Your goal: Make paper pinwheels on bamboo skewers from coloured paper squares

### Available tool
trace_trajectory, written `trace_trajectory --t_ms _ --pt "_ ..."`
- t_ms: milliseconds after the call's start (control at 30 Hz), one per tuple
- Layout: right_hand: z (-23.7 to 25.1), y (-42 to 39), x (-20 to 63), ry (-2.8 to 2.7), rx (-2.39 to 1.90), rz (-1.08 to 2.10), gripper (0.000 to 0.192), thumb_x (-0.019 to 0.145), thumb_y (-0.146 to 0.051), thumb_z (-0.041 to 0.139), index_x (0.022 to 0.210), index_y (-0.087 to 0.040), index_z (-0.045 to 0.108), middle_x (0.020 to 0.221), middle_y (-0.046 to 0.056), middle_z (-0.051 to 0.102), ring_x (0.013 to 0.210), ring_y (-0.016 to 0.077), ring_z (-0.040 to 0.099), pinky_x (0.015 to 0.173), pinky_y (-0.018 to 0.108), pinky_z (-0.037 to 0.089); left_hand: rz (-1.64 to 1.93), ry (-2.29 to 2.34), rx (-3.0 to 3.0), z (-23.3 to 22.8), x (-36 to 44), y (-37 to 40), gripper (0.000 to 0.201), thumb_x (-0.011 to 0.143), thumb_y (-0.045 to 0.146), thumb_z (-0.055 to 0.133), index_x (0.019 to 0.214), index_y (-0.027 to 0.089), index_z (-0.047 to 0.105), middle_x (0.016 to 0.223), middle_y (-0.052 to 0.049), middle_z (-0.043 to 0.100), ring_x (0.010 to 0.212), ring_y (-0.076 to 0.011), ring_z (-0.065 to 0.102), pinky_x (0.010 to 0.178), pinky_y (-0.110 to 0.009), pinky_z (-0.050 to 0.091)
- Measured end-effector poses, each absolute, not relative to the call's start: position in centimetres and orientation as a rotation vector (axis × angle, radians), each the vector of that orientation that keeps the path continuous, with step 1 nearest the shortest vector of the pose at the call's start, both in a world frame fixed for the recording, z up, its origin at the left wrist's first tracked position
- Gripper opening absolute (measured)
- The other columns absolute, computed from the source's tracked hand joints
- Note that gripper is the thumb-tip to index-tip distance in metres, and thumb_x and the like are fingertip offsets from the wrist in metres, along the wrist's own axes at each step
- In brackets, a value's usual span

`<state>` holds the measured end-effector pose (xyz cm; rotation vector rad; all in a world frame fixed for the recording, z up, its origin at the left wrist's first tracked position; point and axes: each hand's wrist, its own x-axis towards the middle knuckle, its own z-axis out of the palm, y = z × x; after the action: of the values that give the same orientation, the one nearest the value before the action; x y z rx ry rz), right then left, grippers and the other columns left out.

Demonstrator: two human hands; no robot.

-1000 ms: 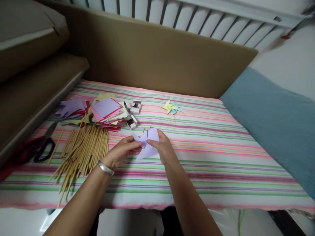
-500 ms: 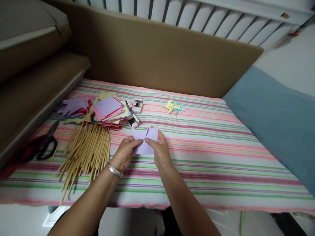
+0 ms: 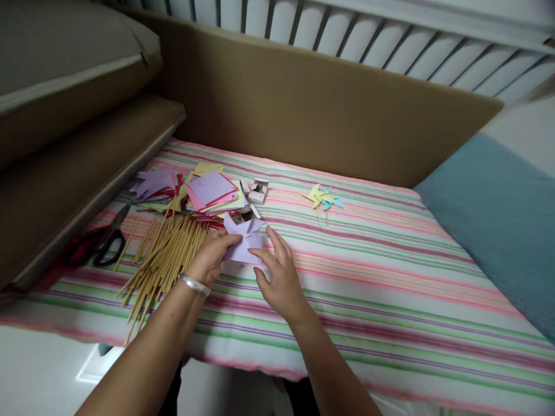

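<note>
A purple paper square (image 3: 244, 249) with cut, partly folded corners is pinched at its left side in my left hand (image 3: 214, 249), the thumb lying on top near its middle. At its right edge is my right hand (image 3: 277, 271), fingers spread and apart, the fingertips close to the paper; whether they touch it I cannot tell. Just beyond the paper stand small open white boxes (image 3: 259, 191), one partly hidden behind it. A stack of coloured paper squares (image 3: 212, 189) lies past my left hand.
Thin wooden sticks (image 3: 171, 254) lie in a pile left of my left wrist. Scissors (image 3: 110, 237) with black handles rest farther left. Cut paper pieces (image 3: 154, 184) lie at the back left. Finished yellow and blue pinwheels (image 3: 319, 197) sit toward the back on the striped cloth (image 3: 390, 300).
My right hand has let go of the purple paper and its fingers have spread. The paper has turned a little and moved slightly left. The view has shifted left.
</note>
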<state>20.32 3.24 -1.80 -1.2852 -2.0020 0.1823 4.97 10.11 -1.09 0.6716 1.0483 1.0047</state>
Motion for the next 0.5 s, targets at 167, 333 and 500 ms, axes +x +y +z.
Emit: trace_trajectory --t_ms 167,333,500 --pt "-2.41 3.55 19.94 -1.955 -1.298 0.087 0.018 0.081 -0.011 0.05 0.09 -0.02 0.062 0.14 0.01 0.037 0.13 0.0251 0.031 0.103 0.046 0.032 1.019 1.091 0.699 -1.31 4.9 10.11 0.023 0.049 0.021 0.073 0.068 0.011 0.065 0.057 -0.001 0.065 0.048 -0.0124 0.056 0.051 -0.023 0.041" --pt "-2.06 3.55 19.99 -1.896 -1.312 0.142 0.011 0.081 -0.017 0.055 0.085 -0.022 0.064 0.135 0.009 0.045 0.127 0.0244 0.036 0.102 0.046 0.034 1.014 1.161 0.806 -1.57 5.14 10.1 0.022 0.049 0.022 0.072 0.068 0.011 0.068 0.059 -0.002 0.066 0.05 -0.0127 0.056 0.052 -0.024 0.04" --pt "-1.99 3.83 20.33 -1.739 -1.431 0.274 0.007 0.079 -0.022 0.058 0.079 -0.023 0.066 0.136 0.008 0.044 0.131 0.0262 0.031 0.103 0.048 0.031 0.884 1.121 0.926 -2.08 5.6 9.86 0.018 0.05 0.023 0.072 0.063 0.012 0.067 0.055 0.0 0.063 0.049 -0.0116 0.053 0.052 -0.023 0.038"
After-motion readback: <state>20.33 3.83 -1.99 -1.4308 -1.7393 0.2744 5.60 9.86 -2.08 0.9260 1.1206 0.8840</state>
